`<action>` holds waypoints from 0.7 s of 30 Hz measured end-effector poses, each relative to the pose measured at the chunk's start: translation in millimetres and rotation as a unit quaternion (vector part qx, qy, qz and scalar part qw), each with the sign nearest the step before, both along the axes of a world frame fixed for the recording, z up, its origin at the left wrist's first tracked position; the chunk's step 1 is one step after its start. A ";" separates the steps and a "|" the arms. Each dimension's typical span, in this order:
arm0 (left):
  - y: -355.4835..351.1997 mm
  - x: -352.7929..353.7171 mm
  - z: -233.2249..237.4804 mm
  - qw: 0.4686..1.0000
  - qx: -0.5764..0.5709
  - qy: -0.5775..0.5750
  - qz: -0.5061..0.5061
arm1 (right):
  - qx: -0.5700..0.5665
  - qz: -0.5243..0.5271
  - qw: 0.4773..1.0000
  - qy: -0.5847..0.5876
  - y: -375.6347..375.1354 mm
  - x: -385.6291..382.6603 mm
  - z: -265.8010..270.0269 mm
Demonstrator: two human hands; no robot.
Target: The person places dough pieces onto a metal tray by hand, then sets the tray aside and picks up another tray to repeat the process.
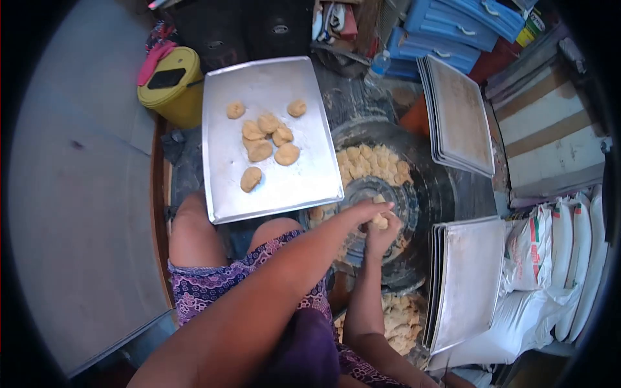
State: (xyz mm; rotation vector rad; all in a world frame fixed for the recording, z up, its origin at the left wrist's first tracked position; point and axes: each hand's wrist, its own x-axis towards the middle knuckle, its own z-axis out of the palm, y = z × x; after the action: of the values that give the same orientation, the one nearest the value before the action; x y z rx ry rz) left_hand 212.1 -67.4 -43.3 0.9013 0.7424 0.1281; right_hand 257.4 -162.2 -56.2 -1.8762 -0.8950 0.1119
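Note:
Both my hands meet over a round dark basin [419, 194]. My left hand [371, 210] and my right hand [383, 238] are closed around a lump of pale dough [380, 222], partly hidden by the fingers. Beneath them, pieces of tan dough [372, 163] lie in the outer part of the basin, around a ringed centre. To the left, a metal baking tray [294, 194] rests near my knees. Several rounded dough pieces [286, 154] sit on it, some clustered in the middle.
Stacked trays [458, 116] lean at the upper right, with another tray stack [469, 278] below. White sacks [530, 249] stand at the far right. A yellow bucket [187, 97] carries a phone on its lid. A water bottle [378, 67] stands near blue drawers [446, 29].

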 end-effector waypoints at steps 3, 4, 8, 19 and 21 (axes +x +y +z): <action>9.5 -2.0 42.2 0.991 0.089 -0.046 0.087 | 0.044 -0.024 0.998 0.034 21.2 3.4 35.9; 14.5 -3.5 55.2 0.980 0.117 -0.020 0.157 | 0.067 -0.013 0.997 0.027 33.4 -4.4 63.4; 56.9 -55.0 136.7 0.821 0.408 -0.102 0.386 | 0.195 0.113 0.974 -0.005 89.9 -48.0 126.2; 139.2 -205.4 55.4 0.623 0.578 0.444 0.284 | 0.003 0.439 0.894 -0.086 152.2 -86.7 75.4; 137.4 -198.2 74.7 0.617 0.567 0.483 0.254 | 0.127 0.334 0.934 0.003 137.9 -34.4 47.4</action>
State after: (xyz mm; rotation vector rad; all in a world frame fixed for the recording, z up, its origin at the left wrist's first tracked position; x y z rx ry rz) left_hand 13.9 70.1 31.5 2.0081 2.0598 0.7206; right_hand 223.0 -24.3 -8.8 -1.2702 -1.4413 0.3945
